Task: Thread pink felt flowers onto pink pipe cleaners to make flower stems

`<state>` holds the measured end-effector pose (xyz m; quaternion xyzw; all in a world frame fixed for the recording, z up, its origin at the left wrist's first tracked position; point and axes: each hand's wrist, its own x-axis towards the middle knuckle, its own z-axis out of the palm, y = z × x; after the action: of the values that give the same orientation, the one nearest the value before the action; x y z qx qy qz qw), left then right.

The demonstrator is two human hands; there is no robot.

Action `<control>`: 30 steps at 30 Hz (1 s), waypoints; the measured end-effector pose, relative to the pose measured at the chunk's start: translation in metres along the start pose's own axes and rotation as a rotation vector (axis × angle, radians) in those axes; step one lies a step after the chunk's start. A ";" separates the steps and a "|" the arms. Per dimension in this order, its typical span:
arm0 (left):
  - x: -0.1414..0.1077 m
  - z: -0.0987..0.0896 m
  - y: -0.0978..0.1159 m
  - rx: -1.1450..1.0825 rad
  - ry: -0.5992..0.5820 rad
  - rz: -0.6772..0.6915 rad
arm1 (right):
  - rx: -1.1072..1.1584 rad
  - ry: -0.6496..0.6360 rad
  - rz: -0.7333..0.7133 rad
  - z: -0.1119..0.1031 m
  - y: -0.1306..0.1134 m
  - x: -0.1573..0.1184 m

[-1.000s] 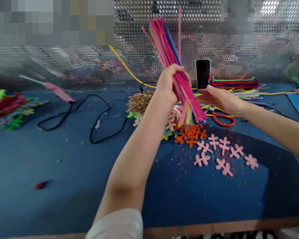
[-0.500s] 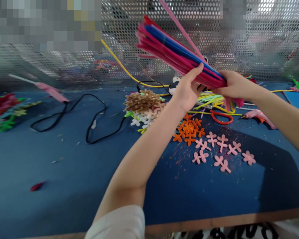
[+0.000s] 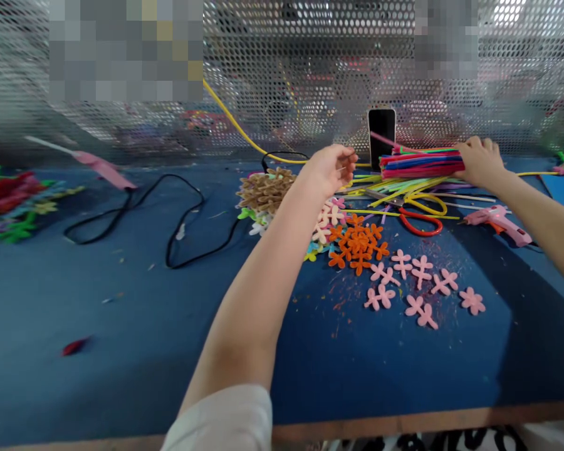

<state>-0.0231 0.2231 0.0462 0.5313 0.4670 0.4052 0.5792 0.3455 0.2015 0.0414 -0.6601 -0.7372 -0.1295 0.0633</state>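
My right hand (image 3: 482,161) grips the right end of a bundle of pipe cleaners (image 3: 423,164), mostly red, pink and blue. The bundle lies level on a loose pile of yellow and pale green pipe cleaners (image 3: 423,188). Off the bundle's left end, my left hand (image 3: 329,168) hovers with loosely bent fingers and no visible object in its grasp. Beneath that forearm are brown pipe-cleaner flowers (image 3: 266,191), partly hidden, and pale ones (image 3: 329,219). Closer to me lie orange flowers (image 3: 360,244) and several pink flower pieces (image 3: 422,270).
Red-handled scissors (image 3: 420,224) lie before the pile, a pink glue gun (image 3: 498,222) to their right. A phone (image 3: 382,138) leans on the perforated metal screen (image 3: 301,94). Another pink tool (image 3: 101,168) with a black cord (image 3: 169,241) lies left, near colourful pieces (image 3: 16,203).
The bundle has come down from in front of the screen onto the pile, moving right with my right hand. My left hand has let go of it and moved left. The phone is now uncovered.
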 end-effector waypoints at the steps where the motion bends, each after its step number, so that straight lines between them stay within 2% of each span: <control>1: -0.005 0.003 0.003 -0.018 0.038 0.009 | -0.040 0.085 -0.015 0.002 -0.005 -0.003; 3: -0.012 0.006 0.007 0.186 0.025 0.003 | -0.062 0.139 -0.069 0.000 -0.017 -0.009; 6: -0.017 0.000 0.009 0.631 -0.042 0.128 | -0.018 -0.031 -0.093 -0.005 -0.038 -0.014; 9: -0.014 -0.010 0.005 0.824 0.013 0.236 | -0.040 -0.149 -0.097 -0.006 -0.054 -0.017; 12: -0.008 -0.018 -0.001 0.820 -0.001 0.257 | -0.056 -0.150 -0.104 -0.006 -0.061 -0.018; 15: -0.004 -0.022 -0.005 0.830 -0.024 0.270 | -0.016 -0.086 -0.134 -0.008 -0.060 -0.013; 18: -0.002 -0.021 -0.007 0.882 -0.040 0.273 | 0.055 0.014 -0.157 -0.009 -0.053 0.005; 22: -0.005 -0.015 -0.006 0.894 -0.081 0.240 | 0.135 0.081 -0.066 0.004 -0.037 0.041; 25: -0.008 -0.010 -0.005 0.821 -0.084 0.243 | 0.143 -0.018 0.027 0.022 -0.022 0.064; 27: -0.009 -0.007 -0.003 0.782 -0.038 0.263 | 0.158 -0.025 0.079 0.033 -0.013 0.074; 30: -0.012 -0.002 0.001 0.744 0.042 0.329 | 0.162 -0.058 0.052 0.042 -0.004 0.081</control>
<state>-0.0282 0.2126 0.0481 0.7638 0.5023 0.3065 0.2651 0.3346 0.2898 0.0219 -0.6752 -0.7295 -0.0483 0.0984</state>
